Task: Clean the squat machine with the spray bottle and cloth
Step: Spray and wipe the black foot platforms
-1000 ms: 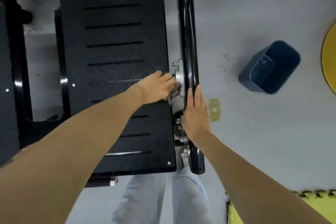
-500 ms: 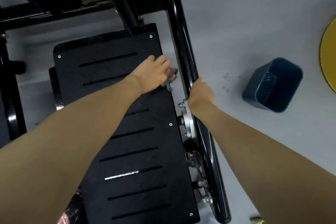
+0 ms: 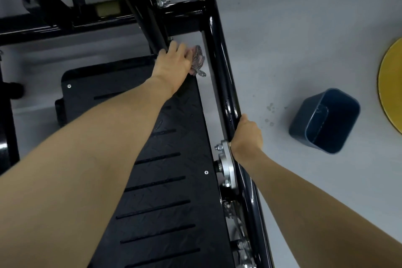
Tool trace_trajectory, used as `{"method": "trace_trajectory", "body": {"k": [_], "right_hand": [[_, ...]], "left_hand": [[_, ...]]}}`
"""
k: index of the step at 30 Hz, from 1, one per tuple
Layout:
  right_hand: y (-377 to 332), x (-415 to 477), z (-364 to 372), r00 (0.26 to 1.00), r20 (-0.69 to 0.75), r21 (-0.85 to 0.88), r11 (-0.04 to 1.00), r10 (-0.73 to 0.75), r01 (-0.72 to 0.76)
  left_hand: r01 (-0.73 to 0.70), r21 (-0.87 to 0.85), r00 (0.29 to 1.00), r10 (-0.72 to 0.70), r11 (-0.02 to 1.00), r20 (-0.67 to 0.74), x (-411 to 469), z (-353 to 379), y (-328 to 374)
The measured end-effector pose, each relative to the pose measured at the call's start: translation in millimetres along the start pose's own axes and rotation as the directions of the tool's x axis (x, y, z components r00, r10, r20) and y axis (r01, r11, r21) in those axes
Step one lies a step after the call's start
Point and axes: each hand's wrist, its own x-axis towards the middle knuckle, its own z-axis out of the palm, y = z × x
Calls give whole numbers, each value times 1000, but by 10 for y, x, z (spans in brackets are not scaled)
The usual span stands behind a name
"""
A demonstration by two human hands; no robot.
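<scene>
Black squat machine (image 3: 178,159), checkered cloth (image 3: 198,61) crumpled inside frame

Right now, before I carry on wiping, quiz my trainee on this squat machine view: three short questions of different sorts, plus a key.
1. True or false: the right hand grips the black side rail.
2. Where is the cloth? A) in the left hand, by the far corner of the footplate; B) inside the blue bin; C) draped over the side rail.
3. Short answer: is a spray bottle in view?
Key: 1 true; 2 A; 3 no.
</scene>
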Motion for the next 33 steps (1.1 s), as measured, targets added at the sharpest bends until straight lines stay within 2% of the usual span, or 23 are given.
{"method": "trace_trajectory", "body": {"k": [4, 8, 10, 12, 14, 16, 17, 18, 19, 20, 22, 24, 25, 26, 27, 28, 30, 33], "right_hand": [[32, 2, 14, 1000, -24, -24, 1000, -18, 18], [46, 15, 56, 998, -57, -38, 999, -23, 21], [38, -7, 90, 996, -80, -27, 999, -30, 28], [58, 9, 88, 995, -98, -14, 1000, -25, 24], [54, 14, 79, 992, -128, 3, 1000, -16, 16], [32, -31, 123, 983, -185, 45, 999, 4, 4], [46, -68, 170, 979, -203, 74, 997, 13, 2], [86, -130, 226, 977, -214, 100, 995, 14, 8], [141, -216, 318, 974, -226, 147, 989, 7, 27], [185, -311, 418, 971, -239, 197, 978, -17, 65], [222, -529, 572, 962, -250, 290, 940, -108, 180], [212, -834, 688, 960, -187, 454, 848, -210, 274], [154, -1026, 672, 981, -45, 636, 752, -189, 174], [102, -1243, 608, 970, 160, 775, 632, -183, -9], [64, -1377, 564, 918, 339, 828, 528, -205, -188], [60, -1502, 511, 860, 442, 833, 473, -254, -289], [72, -1763, 424, 792, 484, 837, 460, -372, -295], [84, -2082, 408, 826, 430, 827, 527, -364, -198]], "left_hand": [[291, -111, 955, -283, 950, 86, -137, 121, -219], [399, -17, 909, -393, 917, 141, -549, 336, -441], [518, -14, 833, -500, 855, 235, -752, 387, -515], [671, -128, 720, -601, 730, 347, -894, 381, -525], [757, -340, 653, -627, 558, 424, -1022, 437, -486], [746, -568, 649, -569, 347, 505, -1228, 482, -389], [718, -683, 643, -508, 137, 573, -1322, 480, -303], [662, -733, 626, -423, -154, 655, -1430, 415, -187], [600, -694, 615, -326, -398, 718, -1564, 340, -51], [550, -637, 616, -252, -540, 746, -1731, 237, 61], [499, -551, 629, -157, -669, 761, -1986, 44, 284], [441, -489, 674, -83, -752, 734, -2272, -97, 462], [414, -472, 708, -51, -779, 705, -2396, -149, 539], [396, -461, 737, -25, -794, 676, -2555, -251, 611], [396, -469, 756, -10, -789, 654, -2680, -321, 665], [399, -491, 771, -6, -775, 636, -2812, -411, 713], [405, -515, 770, -22, -756, 638, -3101, -562, 789], [430, -547, 749, -54, -719, 660, -3483, -725, 846]]}}
